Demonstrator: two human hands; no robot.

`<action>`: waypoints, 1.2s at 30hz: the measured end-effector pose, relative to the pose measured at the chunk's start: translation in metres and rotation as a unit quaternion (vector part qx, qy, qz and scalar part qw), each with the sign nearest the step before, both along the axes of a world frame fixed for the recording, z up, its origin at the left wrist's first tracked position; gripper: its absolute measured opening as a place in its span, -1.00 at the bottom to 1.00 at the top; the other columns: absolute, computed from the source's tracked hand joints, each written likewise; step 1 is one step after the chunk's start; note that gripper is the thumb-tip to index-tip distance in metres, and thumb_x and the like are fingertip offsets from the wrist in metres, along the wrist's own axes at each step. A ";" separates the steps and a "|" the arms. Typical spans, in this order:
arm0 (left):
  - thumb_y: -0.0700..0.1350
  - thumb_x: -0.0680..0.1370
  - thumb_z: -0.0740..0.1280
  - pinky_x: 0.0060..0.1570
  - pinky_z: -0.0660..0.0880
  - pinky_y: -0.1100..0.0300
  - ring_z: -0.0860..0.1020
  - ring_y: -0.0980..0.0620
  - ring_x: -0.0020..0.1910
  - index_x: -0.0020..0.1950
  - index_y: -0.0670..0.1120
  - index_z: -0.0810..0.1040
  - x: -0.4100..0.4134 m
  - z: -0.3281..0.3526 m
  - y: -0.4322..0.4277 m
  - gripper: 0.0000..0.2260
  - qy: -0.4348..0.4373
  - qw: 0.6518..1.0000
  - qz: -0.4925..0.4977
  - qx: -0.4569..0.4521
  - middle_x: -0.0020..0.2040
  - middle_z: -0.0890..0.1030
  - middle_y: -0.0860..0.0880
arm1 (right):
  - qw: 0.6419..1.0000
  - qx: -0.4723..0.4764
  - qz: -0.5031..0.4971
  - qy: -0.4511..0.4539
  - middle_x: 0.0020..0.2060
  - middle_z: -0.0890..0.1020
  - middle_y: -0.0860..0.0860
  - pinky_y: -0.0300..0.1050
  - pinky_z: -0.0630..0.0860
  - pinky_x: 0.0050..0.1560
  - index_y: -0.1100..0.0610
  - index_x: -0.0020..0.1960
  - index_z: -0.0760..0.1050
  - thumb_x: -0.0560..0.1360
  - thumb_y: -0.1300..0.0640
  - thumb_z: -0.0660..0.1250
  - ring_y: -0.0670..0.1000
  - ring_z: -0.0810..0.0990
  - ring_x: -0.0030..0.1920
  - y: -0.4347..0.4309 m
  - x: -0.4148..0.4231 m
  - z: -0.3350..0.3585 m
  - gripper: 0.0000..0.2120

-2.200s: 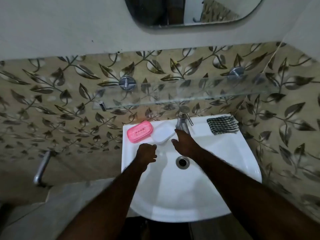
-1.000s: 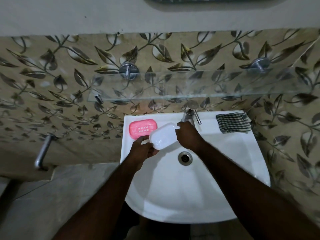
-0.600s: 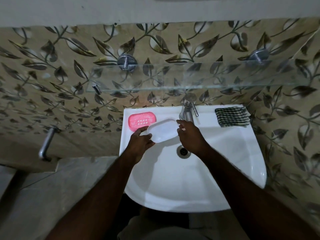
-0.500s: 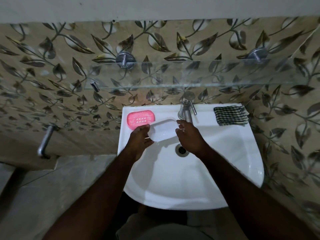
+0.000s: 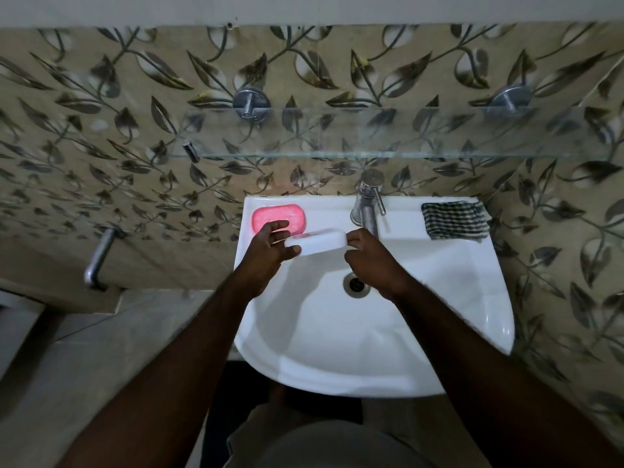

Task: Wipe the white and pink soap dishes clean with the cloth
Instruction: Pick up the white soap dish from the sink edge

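I hold the white soap dish (image 5: 319,242) over the back of the basin, tilted with its side toward me. My left hand (image 5: 266,251) grips its left end and my right hand (image 5: 366,256) pinches its right end. The pink soap dish (image 5: 278,216) rests on the rim's back left corner, partly hidden by my left fingers. A folded black-and-white checked cloth (image 5: 454,219) lies on the rim's back right corner, apart from both hands.
The white sink (image 5: 439,332) has a drain (image 5: 355,284) under my right wrist and a steel tap (image 5: 368,204) at the back centre. A glass shelf (image 5: 371,133) juts from the leaf-patterned wall above. A metal pipe (image 5: 98,258) sticks out at the left.
Both hands took the white dish from the rim beside the pink one, lifted it, and have now tilted it so its side faces me. The camera view has shifted downward.
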State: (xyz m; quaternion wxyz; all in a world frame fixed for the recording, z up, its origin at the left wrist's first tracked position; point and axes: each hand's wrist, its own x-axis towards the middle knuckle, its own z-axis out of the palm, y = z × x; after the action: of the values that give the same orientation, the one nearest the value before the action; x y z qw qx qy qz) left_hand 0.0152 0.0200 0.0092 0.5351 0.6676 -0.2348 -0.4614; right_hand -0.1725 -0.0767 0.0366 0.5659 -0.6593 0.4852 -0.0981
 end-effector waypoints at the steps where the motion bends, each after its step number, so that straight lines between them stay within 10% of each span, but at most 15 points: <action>1: -0.35 0.41 0.47 0.11 0.49 0.15 0.50 -0.03 0.15 0.30 -0.02 0.43 -0.003 0.002 0.000 -0.48 -0.009 1.000 -0.011 0.003 0.16 0.51 -0.05 | 1.000 -0.008 -0.005 -0.008 0.23 0.53 0.05 -0.13 0.47 -0.02 0.11 0.19 0.40 0.46 0.32 0.18 0.05 0.54 0.17 -0.001 -0.002 -0.001 -0.67; 6: -0.31 0.38 0.51 0.02 0.49 0.24 0.50 -0.06 0.23 0.35 -0.01 0.41 -0.011 0.017 -0.007 -0.40 -0.048 0.998 -0.032 -0.008 0.26 0.50 -0.06 | 0.998 -0.048 -0.011 -0.039 0.35 0.47 0.01 -0.07 0.44 0.30 0.01 0.43 0.32 0.50 0.20 0.29 -0.05 0.52 0.21 -0.006 -0.010 0.001 -0.49; 19: -0.16 0.37 0.55 0.10 0.51 0.14 0.50 -0.06 0.24 0.39 0.06 0.35 -0.032 0.035 -0.006 -0.34 -0.079 0.996 0.004 -0.042 0.23 0.51 -0.01 | 0.991 -0.088 -0.054 -0.084 -0.10 0.70 0.05 0.14 0.56 0.13 -0.03 0.18 0.57 0.37 0.03 0.28 0.06 0.65 -0.04 -0.001 -0.026 0.011 -0.62; 25: 0.07 0.24 0.54 0.14 0.55 0.06 0.56 -0.04 0.19 0.25 0.19 0.42 -0.040 0.058 -0.008 -0.39 -0.092 0.990 0.028 -0.102 0.23 0.56 -0.06 | 0.968 -0.113 -0.140 -0.175 0.06 0.63 -0.09 0.13 0.57 0.11 -0.05 0.21 0.50 0.39 -0.03 0.34 -0.05 0.60 0.06 0.002 -0.025 0.026 -0.61; 36: -0.11 0.36 0.47 0.00 0.56 0.16 0.58 0.05 -0.11 0.36 -0.13 0.39 -0.054 0.053 0.000 -0.41 0.086 0.993 0.051 -0.055 -0.02 0.58 -0.05 | 0.965 0.014 -0.149 -0.217 0.02 0.63 0.13 0.13 0.56 0.14 0.01 0.06 0.42 0.32 -0.18 0.45 0.02 0.63 -0.09 -0.002 -0.025 0.024 -0.56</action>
State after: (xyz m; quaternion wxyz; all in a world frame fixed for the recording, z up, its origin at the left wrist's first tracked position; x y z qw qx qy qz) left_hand -0.0392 0.0197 0.0619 0.6123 0.6061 -0.1780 -0.4755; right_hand -0.1971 -0.0788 0.0609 0.6461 -0.5342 0.4449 -0.3152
